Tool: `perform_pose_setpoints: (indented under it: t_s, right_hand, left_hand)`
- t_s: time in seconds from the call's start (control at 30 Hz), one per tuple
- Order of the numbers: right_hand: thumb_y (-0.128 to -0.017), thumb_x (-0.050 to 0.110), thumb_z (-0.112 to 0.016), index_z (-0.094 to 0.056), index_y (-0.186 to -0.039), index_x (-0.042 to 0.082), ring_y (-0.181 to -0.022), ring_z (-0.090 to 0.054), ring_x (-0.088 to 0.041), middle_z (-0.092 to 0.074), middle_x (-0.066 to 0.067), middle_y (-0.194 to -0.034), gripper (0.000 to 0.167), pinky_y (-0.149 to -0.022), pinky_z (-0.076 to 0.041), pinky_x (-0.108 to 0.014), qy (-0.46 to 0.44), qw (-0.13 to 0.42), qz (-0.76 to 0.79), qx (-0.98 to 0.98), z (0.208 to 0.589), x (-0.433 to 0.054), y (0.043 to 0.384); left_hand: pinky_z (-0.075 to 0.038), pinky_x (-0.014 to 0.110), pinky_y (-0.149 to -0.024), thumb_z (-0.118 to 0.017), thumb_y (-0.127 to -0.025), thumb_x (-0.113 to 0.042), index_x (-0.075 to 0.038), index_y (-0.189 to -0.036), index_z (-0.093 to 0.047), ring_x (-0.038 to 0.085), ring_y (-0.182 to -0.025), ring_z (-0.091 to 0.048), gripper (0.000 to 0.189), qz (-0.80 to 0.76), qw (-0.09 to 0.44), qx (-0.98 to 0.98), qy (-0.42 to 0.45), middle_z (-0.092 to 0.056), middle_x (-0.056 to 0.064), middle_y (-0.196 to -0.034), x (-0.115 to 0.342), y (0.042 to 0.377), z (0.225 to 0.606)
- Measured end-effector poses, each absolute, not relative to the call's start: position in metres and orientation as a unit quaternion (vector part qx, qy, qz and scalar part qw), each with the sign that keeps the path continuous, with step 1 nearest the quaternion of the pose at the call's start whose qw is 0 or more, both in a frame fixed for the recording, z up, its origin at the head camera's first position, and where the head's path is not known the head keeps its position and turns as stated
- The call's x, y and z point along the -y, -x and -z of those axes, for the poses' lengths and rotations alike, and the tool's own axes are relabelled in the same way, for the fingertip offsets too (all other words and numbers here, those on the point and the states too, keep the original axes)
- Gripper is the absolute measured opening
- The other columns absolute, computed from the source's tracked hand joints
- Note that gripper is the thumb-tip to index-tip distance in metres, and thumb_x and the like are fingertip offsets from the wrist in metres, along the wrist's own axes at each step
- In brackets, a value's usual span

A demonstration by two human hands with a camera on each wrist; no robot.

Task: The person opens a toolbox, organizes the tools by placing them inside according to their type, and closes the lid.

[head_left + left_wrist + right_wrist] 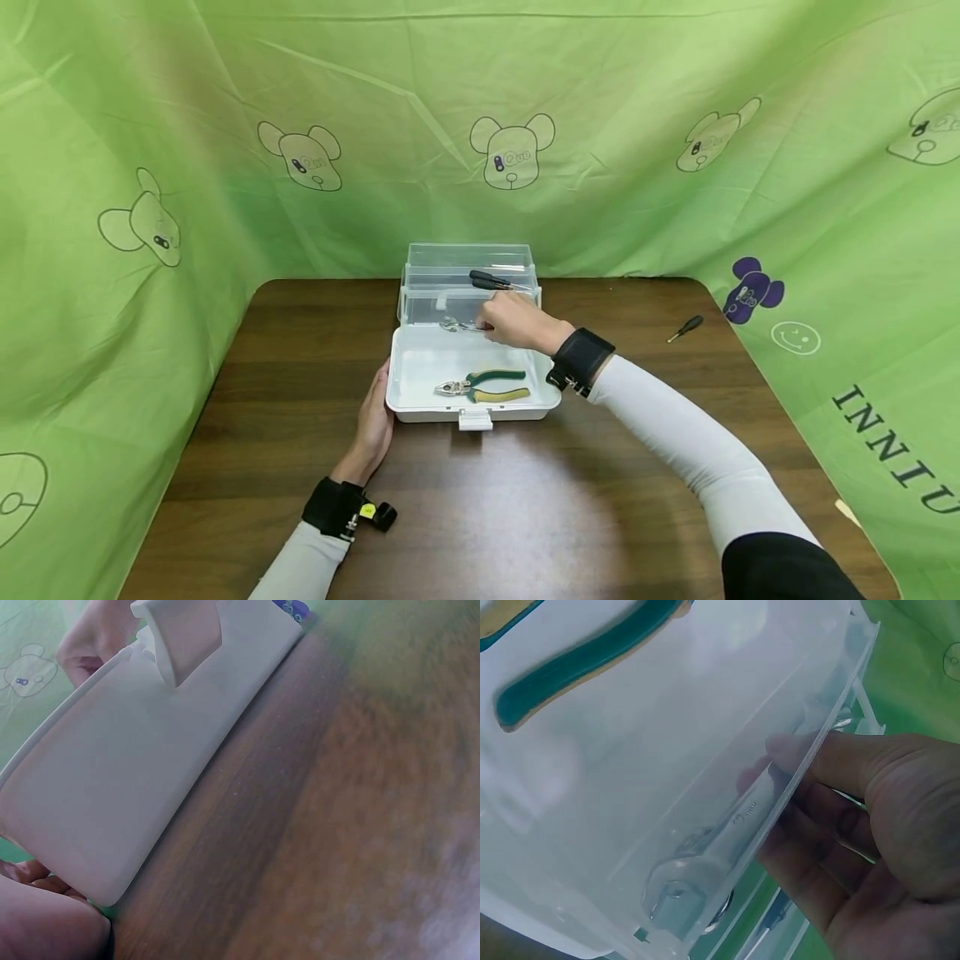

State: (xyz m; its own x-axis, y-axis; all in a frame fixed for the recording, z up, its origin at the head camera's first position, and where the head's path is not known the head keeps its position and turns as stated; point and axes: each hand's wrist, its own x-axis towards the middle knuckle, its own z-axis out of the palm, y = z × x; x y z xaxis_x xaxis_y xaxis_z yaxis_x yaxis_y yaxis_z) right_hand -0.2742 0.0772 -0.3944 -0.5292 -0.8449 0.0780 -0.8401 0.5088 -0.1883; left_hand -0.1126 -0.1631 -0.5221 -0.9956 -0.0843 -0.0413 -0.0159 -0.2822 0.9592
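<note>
A white toolbox [401, 375] stands with its clear stepped trays [420, 307] raised at the back. Pliers [487, 387] with green and yellow handles lie in its white base. My right hand [516, 321] reaches into the lowest clear tray, thumb and fingers pinching a silver wrench [739, 817]. Through the clear plastic, the wrench's open jaw end shows in the right wrist view, with another shiny metal piece beside it. My left hand [372, 421] rests along the box's left wall, fingers extended against it; in the left wrist view part of it shows at the box's lower corner.
Black-handled screwdrivers [489, 280] lie in a higher tray, just behind the right hand. Another screwdriver [685, 328] is on the brown wooden table [322, 333], toward its right edge. A white latch [475, 419] hangs from the box front. Green cloth [405, 150] surrounds the table.
</note>
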Motion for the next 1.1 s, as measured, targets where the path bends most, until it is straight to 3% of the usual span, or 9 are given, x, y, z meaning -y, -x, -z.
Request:
perform_pose_setpoints:
  t_s: [0.4, 0.7, 0.97, 1.1]
  right_hand:
    - [-0.096, -0.006, -0.064, -0.026, -0.068, 0.02, -0.063, -0.02, -0.011, -0.018, 0.005, -0.069, 0.054, -0.061, -0.021, -0.028, 0.484, -0.017, 0.073, -0.872, 0.4002, -0.0751, 0.2734]
    - [-0.098, -0.002, -0.067, -0.053, -0.068, 0.016, -0.06, -0.036, -0.012, -0.051, 0.001, -0.066, 0.038, -0.058, -0.03, -0.027, 0.489, -0.054, 0.043, -0.87, 0.404, -0.0758, 0.2772]
    - [-0.096, 0.002, -0.074, -0.062, -0.07, 0.013, -0.063, -0.04, -0.012, -0.052, 0.002, -0.068, 0.031, -0.061, -0.035, -0.029, 0.493, -0.026, 0.073, -0.866, 0.4042, -0.0798, 0.277]
    - [-0.096, 0.009, -0.079, -0.075, -0.078, 0.013, -0.065, -0.056, -0.012, -0.069, 0.001, -0.076, 0.018, -0.064, -0.05, -0.032, 0.491, -0.024, 0.07, -0.868, 0.404, -0.081, 0.2774]
  left_hand:
    - [-0.008, 0.045, -0.132, -0.018, -0.119, -0.037, -0.002, -0.169, -0.016, 0.025, -0.163, -0.009, 0.061, 0.8, 0.015, 0.598, -0.045, -0.014, 0.014, -0.177, 0.1639, 0.1125, 0.5234]
    - [-0.007, 0.046, -0.132, -0.018, -0.119, -0.036, 0.0, -0.169, -0.015, 0.027, -0.163, -0.008, 0.061, 0.8, 0.017, 0.598, -0.044, -0.013, 0.016, -0.177, 0.1635, 0.1135, 0.5228]
    - [-0.007, 0.048, -0.132, -0.019, -0.119, -0.036, 0.0, -0.169, -0.015, 0.029, -0.163, -0.008, 0.061, 0.802, 0.02, 0.596, -0.047, -0.013, 0.017, -0.176, 0.1633, 0.1126, 0.5229]
    - [-0.007, 0.048, -0.132, -0.019, -0.119, -0.036, 0.0, -0.169, -0.015, 0.029, -0.163, -0.008, 0.061, 0.801, 0.018, 0.596, -0.047, -0.012, 0.017, -0.177, 0.163, 0.1126, 0.5224]
